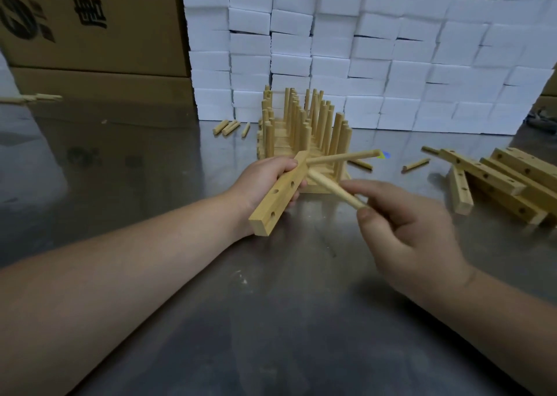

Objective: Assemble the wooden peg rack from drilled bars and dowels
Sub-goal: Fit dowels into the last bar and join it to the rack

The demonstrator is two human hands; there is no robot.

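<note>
- My left hand (268,181) curls around a drilled bar (278,198) and holds it up above the desk (271,320), in the middle of what I see.
- The bar is long. Its near end points down and to the left, toward me. Its far end points up and to the right, toward the finished racks (301,130).
- I can see three open holes on the side of the bar that faces me.
- One dowel (343,156) sticks out of the far end of the bar. It points to the right and tips up a little.
- My right hand (404,230) pinches a second dowel (331,189) between my thumb and fingers, at its near end.
- This second dowel slants up and to the left. Its far tip meets the bar just below the first dowel.
- The finished racks stand on the desk behind my hands, with many pegs pointing up.
- A pile of more bars (506,181) lies on the desk to the right, well apart from my hands.
- Some loose dowels (416,165) lie flat on the desk near that pile, and a few more lie left of the racks.
- White foam blocks (391,64) are stacked like a wall at the back, with a cardboard box (90,25) on the left.
</note>
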